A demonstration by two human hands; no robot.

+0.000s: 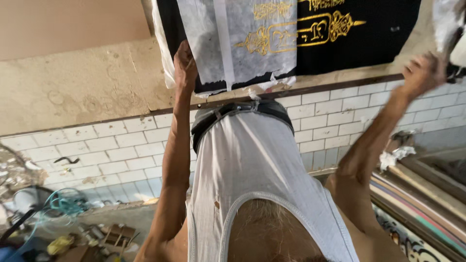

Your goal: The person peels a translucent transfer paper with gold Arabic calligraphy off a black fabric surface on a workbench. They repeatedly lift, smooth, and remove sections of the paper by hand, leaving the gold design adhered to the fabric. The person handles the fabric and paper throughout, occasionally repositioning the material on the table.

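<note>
A black cloth [369, 34] with gold embroidery lies ahead of me, and a sheet of thin white paper [242, 39] covers its left part. My left hand [185, 63] grips the lower left edge of the cloth and paper. My right hand [423, 73] is blurred with motion at the far right. It is closed on a torn piece of white paper [445, 19] lifted off the cloth's right end. My white sleeveless shirt [257, 165] and dark belt [233, 110] fill the middle of the view.
White tiles [111, 155] run below a beige plaster band [73, 92]. Clutter with teal cord [63, 204] lies at the lower left. Stacked wooden frames [427, 194] and a paper scrap [395, 157] sit at the lower right.
</note>
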